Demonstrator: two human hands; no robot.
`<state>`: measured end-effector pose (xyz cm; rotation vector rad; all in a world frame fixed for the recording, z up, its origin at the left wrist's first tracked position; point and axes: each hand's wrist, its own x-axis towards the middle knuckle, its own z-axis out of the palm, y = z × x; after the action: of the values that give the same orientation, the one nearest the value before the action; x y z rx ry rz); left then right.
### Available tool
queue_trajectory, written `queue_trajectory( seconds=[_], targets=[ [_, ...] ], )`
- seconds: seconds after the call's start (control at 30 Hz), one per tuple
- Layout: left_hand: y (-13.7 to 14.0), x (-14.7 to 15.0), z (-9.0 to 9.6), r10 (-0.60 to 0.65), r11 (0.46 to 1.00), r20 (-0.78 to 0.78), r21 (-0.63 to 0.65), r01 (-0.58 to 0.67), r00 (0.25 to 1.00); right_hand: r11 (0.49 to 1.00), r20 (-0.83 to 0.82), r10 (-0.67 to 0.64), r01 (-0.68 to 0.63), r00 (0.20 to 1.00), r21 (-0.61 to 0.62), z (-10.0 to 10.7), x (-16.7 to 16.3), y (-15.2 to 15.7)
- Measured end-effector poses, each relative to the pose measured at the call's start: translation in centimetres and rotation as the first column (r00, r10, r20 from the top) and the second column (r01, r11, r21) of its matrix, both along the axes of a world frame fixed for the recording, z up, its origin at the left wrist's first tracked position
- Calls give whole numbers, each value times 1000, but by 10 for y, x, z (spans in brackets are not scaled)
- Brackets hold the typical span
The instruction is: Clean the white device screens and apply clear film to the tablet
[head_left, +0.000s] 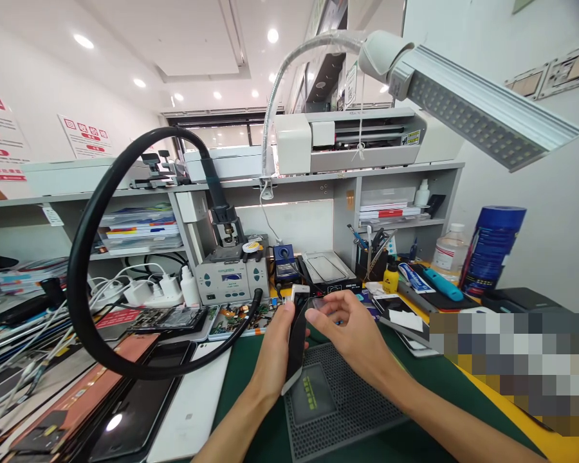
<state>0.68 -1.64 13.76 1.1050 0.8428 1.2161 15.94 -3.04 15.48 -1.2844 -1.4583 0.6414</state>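
Note:
In the head view, my left hand (271, 344) is closed around a phone (296, 350) with a dark face and a pale edge. The phone is held tilted on its side above a grey perforated mat (361, 411). Beside its upper end, my right hand (350, 328) pinches what looks like a small piece of clear film (317, 302) between thumb and forefinger. Whether the film still touches the phone I cannot tell. Under the grey mat lies a green work mat (244, 392).
A thick black hose (77, 257) loops at the left from a hot-air station (234, 280). Phones and tablets (197, 399) are stacked at the left. An LED lamp (477, 109) hangs overhead. Bottles, a blue roll (492, 251) and a tool holder (371, 260) stand at the right.

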Motion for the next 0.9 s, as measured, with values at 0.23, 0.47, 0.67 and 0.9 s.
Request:
queue_trajectory(
  seconds=[0.23,0.47,0.67,0.9],
  targets=[
    [-3,2,1,-34,997,-73,60,38,997,1000,12,-28,28,1000,-14,-4,-1,3],
    [3,0,-4,-17,1000,-68,-6,16,998,998,11,-58,58,998,-9,-4,1,5],
    [3,-1,-4,-19,999,-58,-28,17,998,996,29,-68,69,997,-48,-4,4,8],
    [4,0,-4,-17,999,-46,-33,15,999,995,-11,-50,49,999,-83,-5,3,8]
  ],
)
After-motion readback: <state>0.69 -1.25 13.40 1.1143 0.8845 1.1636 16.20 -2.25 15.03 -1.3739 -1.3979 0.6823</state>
